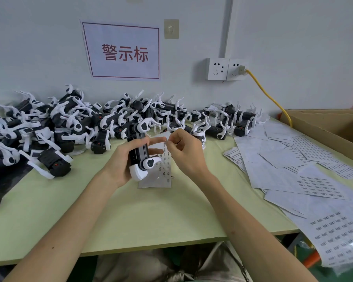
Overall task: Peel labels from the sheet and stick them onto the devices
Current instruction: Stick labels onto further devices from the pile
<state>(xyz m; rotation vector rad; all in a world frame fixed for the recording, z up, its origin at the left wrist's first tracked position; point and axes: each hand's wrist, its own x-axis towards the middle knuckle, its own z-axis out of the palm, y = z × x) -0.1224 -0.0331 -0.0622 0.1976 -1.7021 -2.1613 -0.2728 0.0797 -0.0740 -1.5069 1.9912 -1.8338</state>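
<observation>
Above the bench (130, 220), the left hand (121, 161) holds a rigid black-and-white device (138, 153) in its grip against the label sheet (161, 178) while the right hand (184, 154) pinches a flimsy label (166, 143), probably best lifted by its corner.

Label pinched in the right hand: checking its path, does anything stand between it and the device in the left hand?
Only the left hand's own fingertips, which stick out past the device toward the label pinched by the right hand. Nothing else visible lies between them.
</observation>
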